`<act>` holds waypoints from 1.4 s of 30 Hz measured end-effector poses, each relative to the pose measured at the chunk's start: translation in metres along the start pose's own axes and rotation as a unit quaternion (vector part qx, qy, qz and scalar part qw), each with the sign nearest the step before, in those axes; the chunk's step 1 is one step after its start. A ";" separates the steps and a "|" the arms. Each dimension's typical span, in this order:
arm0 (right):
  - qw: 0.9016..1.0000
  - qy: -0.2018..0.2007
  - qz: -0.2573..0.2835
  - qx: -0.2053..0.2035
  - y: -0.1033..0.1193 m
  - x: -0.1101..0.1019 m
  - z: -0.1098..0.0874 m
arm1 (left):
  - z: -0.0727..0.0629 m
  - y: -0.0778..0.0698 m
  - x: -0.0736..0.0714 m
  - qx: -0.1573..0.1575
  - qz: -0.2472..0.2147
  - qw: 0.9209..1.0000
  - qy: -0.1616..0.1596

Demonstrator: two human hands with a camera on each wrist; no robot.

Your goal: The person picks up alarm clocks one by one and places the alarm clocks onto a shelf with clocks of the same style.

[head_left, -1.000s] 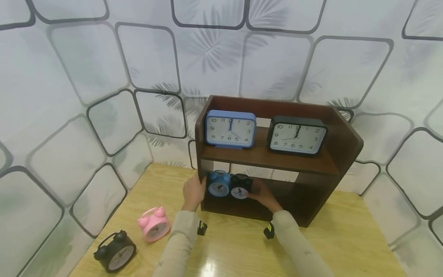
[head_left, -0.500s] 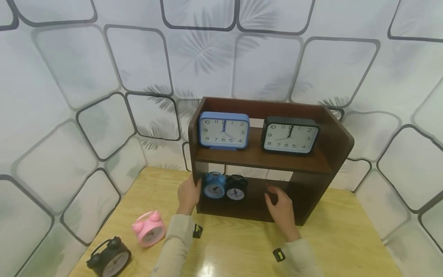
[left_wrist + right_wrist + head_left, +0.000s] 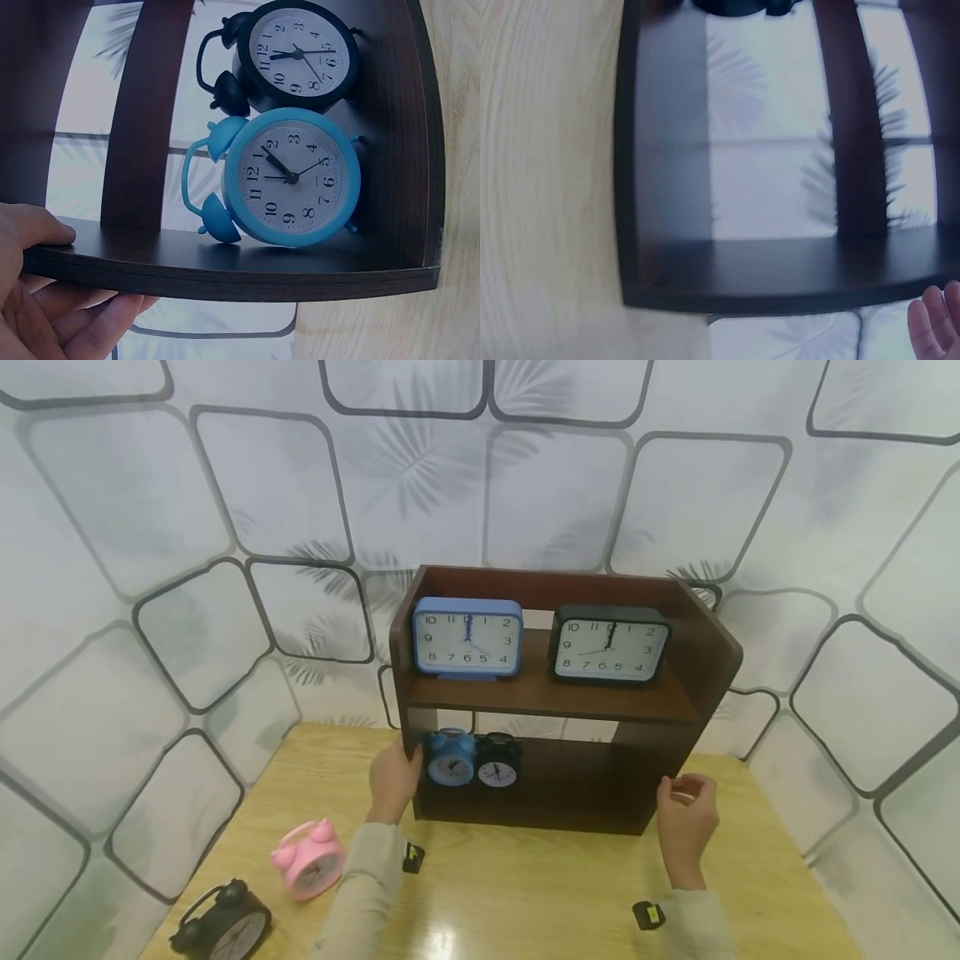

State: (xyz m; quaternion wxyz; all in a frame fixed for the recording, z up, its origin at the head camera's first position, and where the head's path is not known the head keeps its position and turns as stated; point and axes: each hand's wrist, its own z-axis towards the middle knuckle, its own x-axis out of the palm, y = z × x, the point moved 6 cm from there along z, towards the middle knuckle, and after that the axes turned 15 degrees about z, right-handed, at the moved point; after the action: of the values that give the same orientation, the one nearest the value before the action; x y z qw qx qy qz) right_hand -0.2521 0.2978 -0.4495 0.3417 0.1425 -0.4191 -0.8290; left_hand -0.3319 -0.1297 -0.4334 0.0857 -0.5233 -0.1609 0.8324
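Note:
The dark brown two-tier shelf (image 3: 555, 697) stands on the table. My left hand (image 3: 393, 781) grips its left side panel (image 3: 225, 279), thumb on the inner face and fingers curled around the outside. Just inside that panel, on the lower tier, stands a blue twin-bell alarm clock (image 3: 343, 150). A black twin-bell alarm clock (image 3: 352, 64) stands beside it. Holding nothing, my right hand (image 3: 686, 827) is by the shelf's right side panel (image 3: 795, 300), fingers loosely bent. In the right wrist view its fingers (image 3: 932, 322) appear at the lower right corner, close to the panel edge; contact is unclear.
On the upper tier stand a blue rectangular clock (image 3: 467, 639) and a black rectangular clock (image 3: 610, 645). A pink alarm clock (image 3: 309, 860) and a larger black alarm clock (image 3: 225, 922) sit on the wooden table (image 3: 517, 893) at front left. Patterned wall covering (image 3: 558, 502) rises behind.
My right hand has let go of the small black alarm clock and moved right, past the lower tier, to the shelf's right side. My left hand stays on the left panel. The head view has shifted.

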 end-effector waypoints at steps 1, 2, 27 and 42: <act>1.000 -0.005 0.006 0.015 -0.006 -0.002 0.002 | 0.000 -0.001 0.000 0.000 -0.002 1.000 0.000; 0.999 -0.008 0.010 0.030 -0.012 -0.004 0.004 | 0.001 -0.001 -0.001 -0.001 -0.007 1.000 -0.002; 0.975 0.152 -0.153 0.044 -0.053 0.020 0.009 | -0.027 0.007 -0.005 -0.043 -0.022 0.999 0.007; 0.974 0.159 -0.159 0.022 -0.050 0.021 0.008 | -0.076 0.015 -0.021 0.036 -0.017 0.998 0.055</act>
State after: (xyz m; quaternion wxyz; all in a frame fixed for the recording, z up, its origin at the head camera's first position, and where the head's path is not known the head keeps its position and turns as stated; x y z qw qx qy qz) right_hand -0.2938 0.3089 -0.4839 0.2641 0.3449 -0.3494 -0.8302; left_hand -0.2544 -0.1364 -0.4511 0.1274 -0.5616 -0.1350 0.8063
